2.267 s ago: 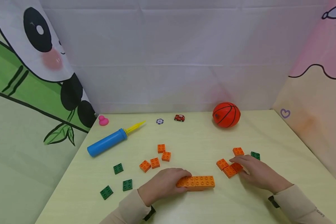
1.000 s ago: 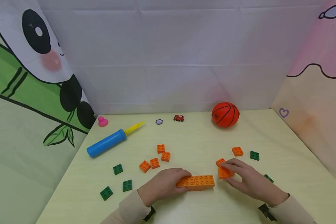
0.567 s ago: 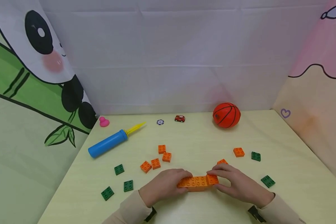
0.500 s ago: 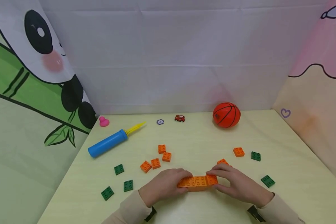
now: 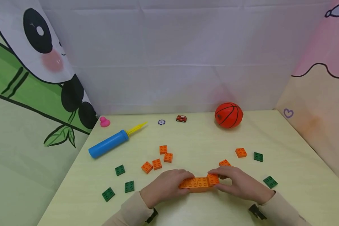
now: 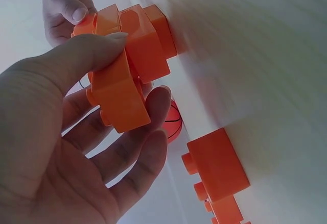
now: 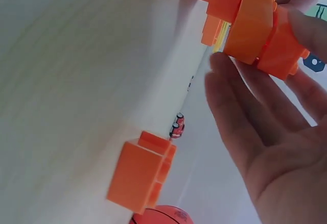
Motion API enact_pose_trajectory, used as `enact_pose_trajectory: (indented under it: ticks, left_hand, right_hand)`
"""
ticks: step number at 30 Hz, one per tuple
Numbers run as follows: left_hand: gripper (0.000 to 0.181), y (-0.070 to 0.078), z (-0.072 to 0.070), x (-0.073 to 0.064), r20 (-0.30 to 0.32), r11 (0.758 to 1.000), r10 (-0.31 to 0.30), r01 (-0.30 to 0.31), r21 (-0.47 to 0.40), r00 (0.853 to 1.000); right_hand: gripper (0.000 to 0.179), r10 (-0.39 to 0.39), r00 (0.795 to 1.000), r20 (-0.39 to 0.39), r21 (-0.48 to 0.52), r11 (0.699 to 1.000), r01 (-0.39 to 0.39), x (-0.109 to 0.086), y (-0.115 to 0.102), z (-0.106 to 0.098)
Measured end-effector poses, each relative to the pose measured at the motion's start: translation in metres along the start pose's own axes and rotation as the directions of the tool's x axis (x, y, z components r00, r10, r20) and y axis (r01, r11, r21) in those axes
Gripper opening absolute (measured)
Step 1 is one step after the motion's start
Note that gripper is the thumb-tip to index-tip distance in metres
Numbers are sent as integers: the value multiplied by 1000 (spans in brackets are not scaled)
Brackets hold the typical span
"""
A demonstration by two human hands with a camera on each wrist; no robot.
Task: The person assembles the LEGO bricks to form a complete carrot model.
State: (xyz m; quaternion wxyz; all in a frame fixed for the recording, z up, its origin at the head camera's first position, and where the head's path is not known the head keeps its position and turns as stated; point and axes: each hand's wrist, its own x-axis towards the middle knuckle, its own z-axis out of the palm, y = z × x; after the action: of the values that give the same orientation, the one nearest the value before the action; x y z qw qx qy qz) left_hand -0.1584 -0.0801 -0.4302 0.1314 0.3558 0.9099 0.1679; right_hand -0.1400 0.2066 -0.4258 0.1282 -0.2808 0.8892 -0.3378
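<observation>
My left hand point(image 5: 165, 185) grips the left part of a row of joined orange toy bricks point(image 5: 196, 185) near the front of the table. At the row's right end, my right hand point(image 5: 238, 183) pinches a small orange brick point(image 5: 213, 180) between thumb and fingers. That brick sits on top of the row; whether it is pressed fully down is unclear. In the left wrist view the thumb lies along an upper brick point(image 6: 118, 94), and the row shows more than one layer. The right wrist view has the pinched brick point(image 7: 281, 45) touching the layer below.
Several loose orange bricks point(image 5: 157, 164) lie behind the left hand, with green bricks point(image 5: 108, 194) farther left. Beyond the right hand are an orange brick point(image 5: 241, 152) and green bricks point(image 5: 270, 182). A blue pump point(image 5: 108, 143), toy car point(image 5: 181, 118) and small basketball point(image 5: 228, 115) stand farther back.
My right hand has taken an orange brick from the right-hand group and carried it left onto the row's right end. The left hand has stayed gripping the row.
</observation>
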Motion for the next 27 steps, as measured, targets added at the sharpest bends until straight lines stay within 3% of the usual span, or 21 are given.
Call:
enact_pose_trajectory:
  ticks: [4,7,17,27]
  left_hand:
    - [40,2,-1,0,3,1000,6,-6,-9,1000]
    - [40,2,-1,0,4,1000,7,-7,-10,1000]
    - [40,1,-1,0,2,1000,3,-3,-11,1000]
    - [40,1,0,0,-3,1000,5,-5,-20,1000]
  right_hand:
    - [49,18,998,53,158,987,-27,2,7,2]
    - [48,24,998,50,214,976,-34,2,12,4]
    - [48,46,999,1,281,959,-44,3,18,8]
    - [51,66,998,12,263,962,-67,4,17,8]
